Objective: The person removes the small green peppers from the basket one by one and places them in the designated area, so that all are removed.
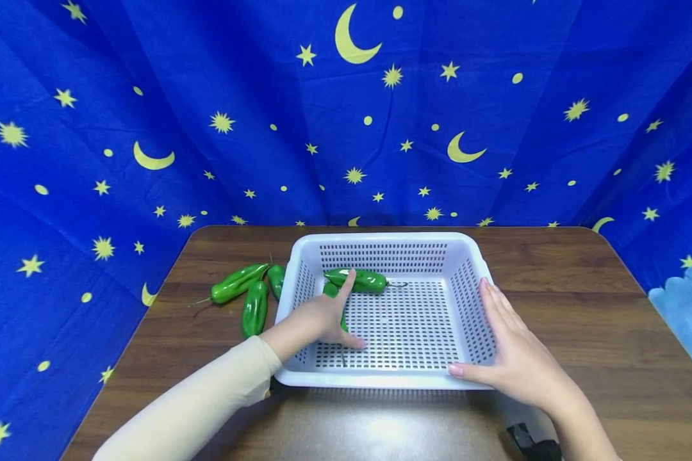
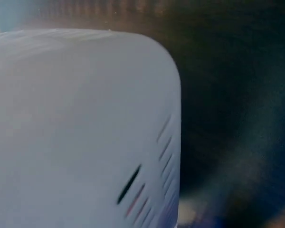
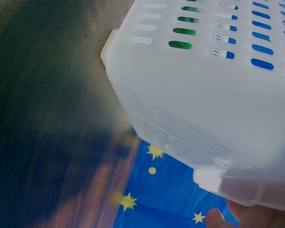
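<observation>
A white slotted plastic basket (image 1: 380, 378) stands on the wooden table. My left hand (image 1: 323, 315) reaches in over its left wall, thumb and fingers spread apart over a green pepper (image 1: 331, 290) that it partly hides. Another green pepper (image 1: 371, 282) lies across the basket's back left part, under the raised fingertip. At the front right corner my right hand (image 1: 521, 358) holds the basket, thumb over the near rim and fingers along the right rim. In the right wrist view, fingertips (image 3: 218, 219) show at the rim. The left wrist view shows only the basket's outer wall (image 2: 85, 128).
Left of the basket, three green peppers lie close together on the table (image 1: 553, 275): one slanting (image 1: 239, 283), one pointing forward (image 1: 255, 310) and one by the basket wall (image 1: 276, 280). A blue curtain (image 1: 300, 83) with stars and moons hangs around the table's back and sides.
</observation>
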Demonstrator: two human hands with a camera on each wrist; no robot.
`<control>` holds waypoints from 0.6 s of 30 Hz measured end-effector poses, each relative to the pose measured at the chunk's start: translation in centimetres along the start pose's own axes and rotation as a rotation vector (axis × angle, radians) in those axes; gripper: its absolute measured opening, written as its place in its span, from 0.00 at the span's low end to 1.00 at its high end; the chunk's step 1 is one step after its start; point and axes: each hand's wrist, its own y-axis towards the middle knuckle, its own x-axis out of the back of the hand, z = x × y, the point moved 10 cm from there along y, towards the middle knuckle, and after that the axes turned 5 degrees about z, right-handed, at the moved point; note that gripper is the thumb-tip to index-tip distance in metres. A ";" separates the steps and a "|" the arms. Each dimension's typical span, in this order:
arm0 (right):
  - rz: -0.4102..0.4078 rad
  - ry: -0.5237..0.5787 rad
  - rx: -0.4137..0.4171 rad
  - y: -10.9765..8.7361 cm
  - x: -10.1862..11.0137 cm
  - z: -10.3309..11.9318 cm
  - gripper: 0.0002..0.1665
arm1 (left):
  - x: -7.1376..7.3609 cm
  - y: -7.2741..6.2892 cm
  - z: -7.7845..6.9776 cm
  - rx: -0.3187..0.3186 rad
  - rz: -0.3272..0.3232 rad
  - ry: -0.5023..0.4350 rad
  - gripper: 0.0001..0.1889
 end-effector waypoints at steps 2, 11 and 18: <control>0.001 0.001 -0.003 0.0 0.0 0.0 0.80 | -0.1 0.1 0.0 0.018 -0.003 0.003 0.74; 0.008 0.016 -0.003 0.1 0.0 0.1 0.80 | -0.1 0.4 -0.3 0.032 -0.033 0.047 0.69; 0.016 0.036 -0.005 0.0 0.0 0.1 0.80 | -0.6 0.5 -0.1 0.050 0.000 0.043 0.64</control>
